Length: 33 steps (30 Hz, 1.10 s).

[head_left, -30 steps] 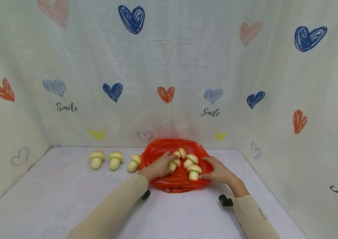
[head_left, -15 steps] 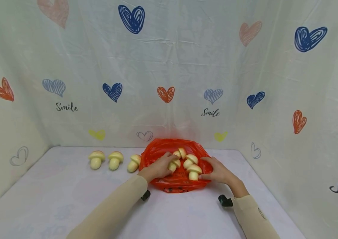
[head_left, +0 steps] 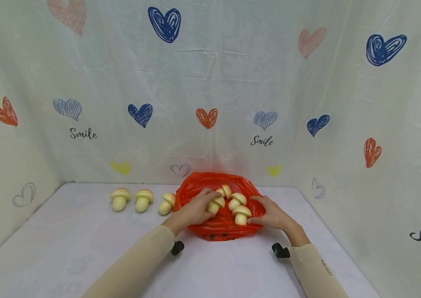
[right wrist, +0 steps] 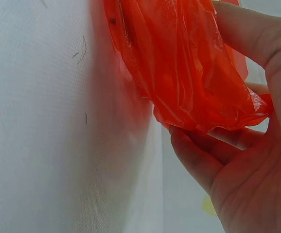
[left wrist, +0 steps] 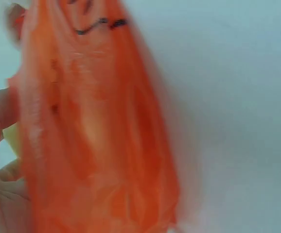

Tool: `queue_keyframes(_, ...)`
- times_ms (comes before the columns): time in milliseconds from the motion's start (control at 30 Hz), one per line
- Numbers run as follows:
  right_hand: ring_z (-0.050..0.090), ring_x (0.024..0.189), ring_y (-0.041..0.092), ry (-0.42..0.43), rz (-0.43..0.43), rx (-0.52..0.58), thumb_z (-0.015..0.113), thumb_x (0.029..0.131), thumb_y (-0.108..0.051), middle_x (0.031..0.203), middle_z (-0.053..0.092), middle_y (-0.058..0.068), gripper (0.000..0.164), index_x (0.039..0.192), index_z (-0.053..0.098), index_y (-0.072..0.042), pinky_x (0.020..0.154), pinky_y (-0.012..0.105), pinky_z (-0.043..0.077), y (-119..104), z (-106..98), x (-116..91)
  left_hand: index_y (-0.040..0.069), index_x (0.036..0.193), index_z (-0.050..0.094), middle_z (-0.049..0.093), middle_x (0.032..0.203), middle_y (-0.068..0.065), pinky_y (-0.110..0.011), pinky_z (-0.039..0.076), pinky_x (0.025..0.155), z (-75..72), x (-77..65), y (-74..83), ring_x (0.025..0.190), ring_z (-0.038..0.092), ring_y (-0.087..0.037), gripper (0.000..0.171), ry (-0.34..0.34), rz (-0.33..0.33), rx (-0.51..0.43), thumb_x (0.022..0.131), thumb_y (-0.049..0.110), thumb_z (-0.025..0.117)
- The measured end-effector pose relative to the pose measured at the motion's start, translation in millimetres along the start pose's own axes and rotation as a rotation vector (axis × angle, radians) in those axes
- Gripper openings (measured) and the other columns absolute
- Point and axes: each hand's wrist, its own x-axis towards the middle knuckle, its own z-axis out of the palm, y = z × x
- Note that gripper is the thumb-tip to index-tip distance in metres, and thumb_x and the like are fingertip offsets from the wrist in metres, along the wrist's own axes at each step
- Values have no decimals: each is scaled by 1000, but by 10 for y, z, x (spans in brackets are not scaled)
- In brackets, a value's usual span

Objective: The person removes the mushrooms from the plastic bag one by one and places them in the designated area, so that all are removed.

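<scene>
A red plastic bag (head_left: 225, 234) lies with its mouth spread wide at the back middle of the table, with several pale mushrooms with tan caps inside. My left hand (head_left: 197, 208) reaches over the bag's left side and grips a mushroom (head_left: 213, 207) between thumb and fingers. In the left wrist view the bag's side (left wrist: 101, 145) hides most of that mushroom. On the right, my right hand (head_left: 271, 213) holds the bag's edge, thumb inside and fingers behind the film (right wrist: 194, 77). Close to its thumb sits another mushroom (head_left: 241, 214).
Left of the bag, three mushrooms stand or lean in a row: one far left (head_left: 120, 199), one in the middle (head_left: 144, 200) and one against the bag (head_left: 167, 203). A white curtain (head_left: 210, 82) printed with hearts rises behind the white table (head_left: 210, 269).
My left hand and forearm have shifted slightly left, and the mushroom in its fingers has moved a little with them. The right hand keeps its place on the bag.
</scene>
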Motion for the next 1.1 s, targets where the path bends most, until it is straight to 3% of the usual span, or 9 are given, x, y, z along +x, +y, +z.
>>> queue_keyframes(300, 42, 125, 34, 3, -17, -6, 81, 69, -49, 137, 45, 13, 83, 137, 48, -15, 97, 59, 39, 16, 9, 19, 20, 141, 45, 41, 134, -1, -37, 46, 96, -174, -263, 97, 114, 51, -19, 60, 34, 39, -6, 87, 14, 70)
queue_keyframes(500, 41, 125, 35, 4, -11, -19, 80, 69, -51, 138, 44, 14, 84, 138, 47, -15, 97, 59, 39, 40, 13, 19, 25, 137, 48, 41, 135, 2, -35, 48, 92, -287, -482, 101, 114, 50, -17, 58, 101, 41, -31, 85, 14, 71)
queue_keyframes(867, 42, 123, 35, 7, 10, -12, 80, 68, -52, 137, 44, 14, 85, 138, 47, -16, 95, 58, 42, 58, 29, 14, 21, 133, 53, 42, 136, -1, -39, 49, 91, -484, -800, -16, 117, 50, -22, 59, 213, 77, -49, 80, 5, 73)
queue_keyframes(1100, 43, 123, 34, 14, 0, -25, 80, 69, -50, 137, 45, 13, 83, 137, 48, -17, 95, 58, 42, 56, 20, 15, 18, 133, 52, 41, 137, -9, -36, 54, 79, -603, -981, -113, 101, 57, -21, 61, 270, 94, -33, 79, -1, 72)
